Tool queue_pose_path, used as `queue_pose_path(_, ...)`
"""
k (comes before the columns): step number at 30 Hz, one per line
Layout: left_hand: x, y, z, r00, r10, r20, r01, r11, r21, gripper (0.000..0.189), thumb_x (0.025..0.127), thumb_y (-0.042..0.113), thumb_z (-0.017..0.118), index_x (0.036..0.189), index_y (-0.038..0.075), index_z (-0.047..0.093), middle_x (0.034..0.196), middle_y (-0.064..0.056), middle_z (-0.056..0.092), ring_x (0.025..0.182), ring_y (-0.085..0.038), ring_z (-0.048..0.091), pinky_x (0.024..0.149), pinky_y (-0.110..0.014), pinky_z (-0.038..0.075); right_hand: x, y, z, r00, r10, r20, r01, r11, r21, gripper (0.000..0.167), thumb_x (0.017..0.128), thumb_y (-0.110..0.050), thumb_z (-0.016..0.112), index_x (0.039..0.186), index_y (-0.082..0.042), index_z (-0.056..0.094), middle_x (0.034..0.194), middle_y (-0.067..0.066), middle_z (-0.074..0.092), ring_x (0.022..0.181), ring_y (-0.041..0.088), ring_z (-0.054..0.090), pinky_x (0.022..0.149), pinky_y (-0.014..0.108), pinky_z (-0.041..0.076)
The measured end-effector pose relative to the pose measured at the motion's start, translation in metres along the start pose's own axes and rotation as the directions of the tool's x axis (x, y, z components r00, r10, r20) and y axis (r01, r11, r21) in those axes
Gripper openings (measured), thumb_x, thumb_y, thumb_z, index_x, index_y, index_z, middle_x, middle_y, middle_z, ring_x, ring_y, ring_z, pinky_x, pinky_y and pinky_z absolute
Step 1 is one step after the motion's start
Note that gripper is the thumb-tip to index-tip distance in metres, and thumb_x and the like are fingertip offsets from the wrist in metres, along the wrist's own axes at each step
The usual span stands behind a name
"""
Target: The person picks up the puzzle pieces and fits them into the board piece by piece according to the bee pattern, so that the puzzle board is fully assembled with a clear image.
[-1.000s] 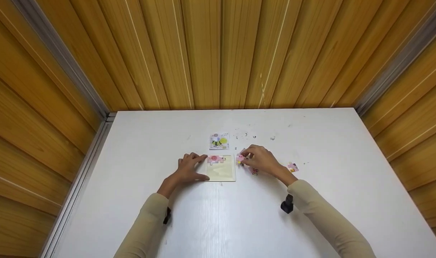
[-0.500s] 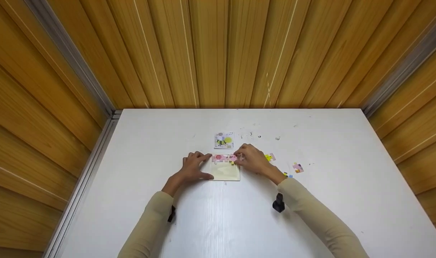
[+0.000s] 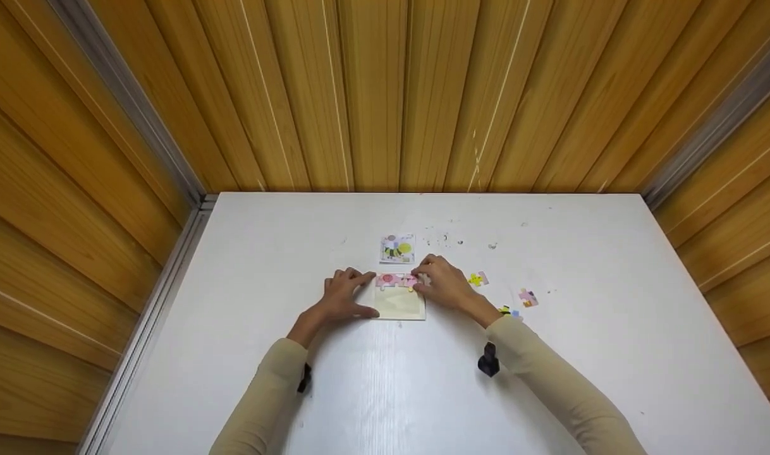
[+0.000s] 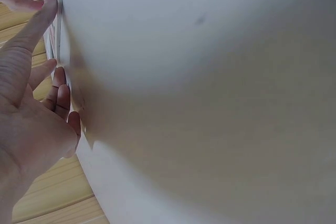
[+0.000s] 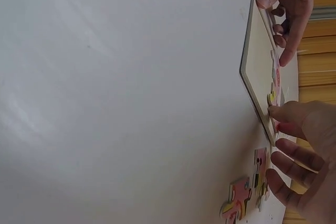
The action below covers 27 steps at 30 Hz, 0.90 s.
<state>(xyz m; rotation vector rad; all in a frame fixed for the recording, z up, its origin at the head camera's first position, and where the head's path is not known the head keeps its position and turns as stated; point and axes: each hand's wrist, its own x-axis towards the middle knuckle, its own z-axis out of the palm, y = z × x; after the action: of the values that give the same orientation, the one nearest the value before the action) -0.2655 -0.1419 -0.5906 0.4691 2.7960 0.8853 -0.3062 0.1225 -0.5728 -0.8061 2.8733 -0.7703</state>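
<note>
A shallow pale puzzle tray lies on the white table. My left hand spans its left side, thumb at the near corner and index finger at the far one, both fairly straight. A pink jigsaw piece with a red round mark sits in the tray's far left corner. At the far right corner, my right hand pinches a second pink jigsaw piece between thumb and fingers, beside the first. In the right wrist view its yellow tab shows by the thumb; the fingers cover part of it.
A bee picture card lies just beyond the tray. Right of my right hand are loose jigsaw pieces: a yellow and pink one, a pink one and one partly behind the wrist. Wooden panelling rises behind the table.
My right hand has moved left, bringing the pink piece from beside the tray to its far right corner; it now sits lower there. Loose pieces came into view. The left hand keeps its place.
</note>
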Motion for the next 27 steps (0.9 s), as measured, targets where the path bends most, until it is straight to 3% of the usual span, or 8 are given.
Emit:
queue_pose_path(7,0.000,0.000,0.000,1.000,0.006,-0.012,-0.006,1.000,-0.004,0.086,0.077,0.040,0.089,0.151,0.014,0.052,0.135,-0.017,0.054,0.119,-0.034,0.043,0.100,-0.054,0.030,0.002,0.000,0.004,1.000,0.012,-0.001,-0.012,1.000,0.016,0.034,0.090,-0.030,0.079,0.117,-0.008,0.077,0.117,0.012,0.065,0.114,0.029,0.059,0.097,0.048,0.051)
queue_pose_path(13,0.001,-0.002,0.002,1.000,0.005,-0.011,-0.005,1.000,-0.016,0.087,0.077,0.041,0.089,0.151,0.016,0.051,0.135,-0.017,0.053,0.120,-0.034,0.042,0.100,-0.053,0.029,0.004,-0.001,0.005,1.000,0.012,-0.010,-0.013,1.000,-0.016,0.032,0.088,-0.028,0.081,0.115,-0.010,0.079,0.115,0.012,0.066,0.111,0.030,0.059,0.092,0.048,0.051)
queue_pose_path(20,0.002,-0.002,0.003,1.000,-0.007,-0.010,0.007,1.000,-0.014,0.087,0.076,0.042,0.089,0.151,0.017,0.051,0.136,-0.017,0.054,0.121,-0.034,0.042,0.100,-0.052,0.029,0.006,-0.002,0.004,0.998,0.064,-0.010,-0.065,0.997,-0.032,0.034,0.086,-0.030,0.083,0.116,-0.014,0.078,0.113,0.009,0.065,0.104,0.027,0.056,0.085,0.047,0.052)
queue_pose_path(27,0.001,-0.001,0.001,1.000,-0.016,-0.010,0.016,1.000,-0.001,0.087,0.077,0.040,0.089,0.151,0.017,0.051,0.136,-0.018,0.054,0.121,-0.034,0.042,0.103,-0.052,0.029,0.011,-0.008,0.000,0.997,0.072,-0.003,-0.072,0.992,-0.103,0.033,0.084,-0.032,0.085,0.111,-0.014,0.080,0.112,0.011,0.065,0.104,0.029,0.055,0.084,0.051,0.051)
